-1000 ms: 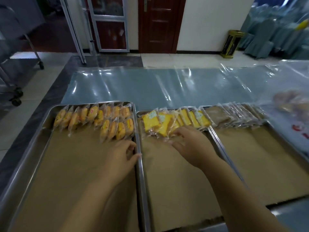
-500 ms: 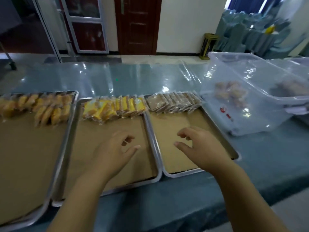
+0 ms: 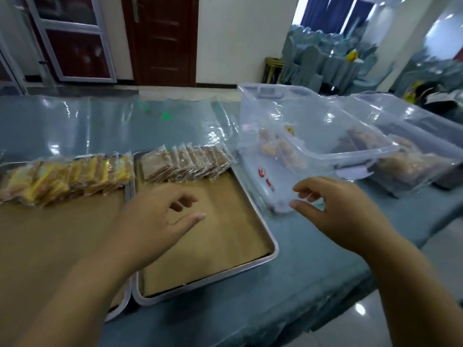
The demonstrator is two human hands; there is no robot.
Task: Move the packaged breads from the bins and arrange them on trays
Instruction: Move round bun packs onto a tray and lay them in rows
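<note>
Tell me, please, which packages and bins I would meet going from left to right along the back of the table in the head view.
yellow packaged breads → brown packaged breads → near clear bin → second clear bin

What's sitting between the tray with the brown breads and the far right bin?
In the head view, another clear bin, holding a few pale packaged breads, stands between them.

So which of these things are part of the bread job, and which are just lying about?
In the job: brown packaged breads, yellow packaged breads, metal tray, near clear bin, second clear bin, left hand and right hand, both empty.
Just about: dark door, covered chairs, yellow floor stand.
</note>
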